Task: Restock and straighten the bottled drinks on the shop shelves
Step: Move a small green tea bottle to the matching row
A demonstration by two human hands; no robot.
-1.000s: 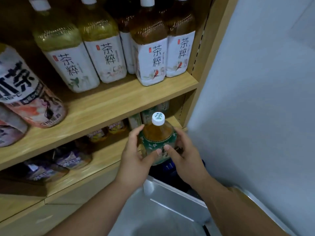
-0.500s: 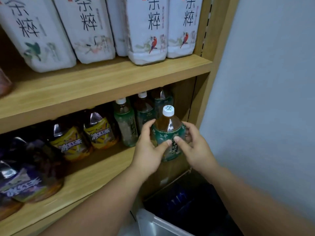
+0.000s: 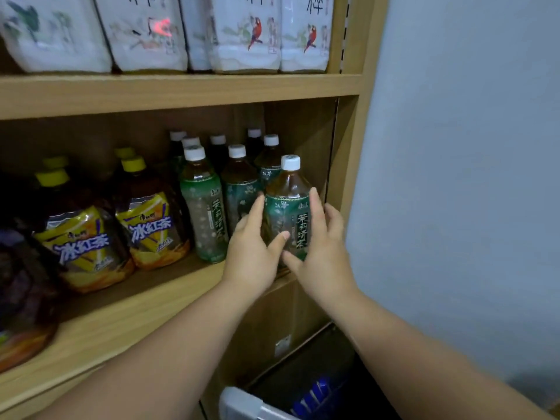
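Bottle: I am holding a jasmine tea bottle (image 3: 288, 207), upright, showing amber drink in its clear shoulder under a white cap.
Label: a dark green wrap with pale flowers is facing me, with a white strip of characters running down it at its three o'clock side.
Bottle's place: it is sitting at the right end of the lower shelf (image 3: 136, 313), at the front edge; my hands are hiding its base, so I cannot tell whether it is standing on the board.
Neighbours: the other green tea bottles (image 3: 206, 213) are standing in rows at its nine to eleven o'clock, the nearest one just beside it.
Further left: yellow-capped iced tea bottles (image 3: 151, 228) are filling the shelf at nine o'clock, well apart from mine.
Edges: the wooden side panel (image 3: 348, 147) is rising close at three o'clock, and the upper shelf (image 3: 181, 92) is crossing at twelve o'clock.
Open room: a gap is showing between the cap and the board above, and a narrow one between the bottle and the panel.
Left hand: my left hand (image 3: 251, 253) is gripping the bottle from nine o'clock, fingers on its side, thumb lying across the front.
Right hand: my right hand (image 3: 321, 256) is clasping it from three o'clock, forefinger pointing up the label, thumb crossing low at six o'clock.
Beyond: a grey wall (image 3: 454, 177) is standing past the panel at three o'clock.
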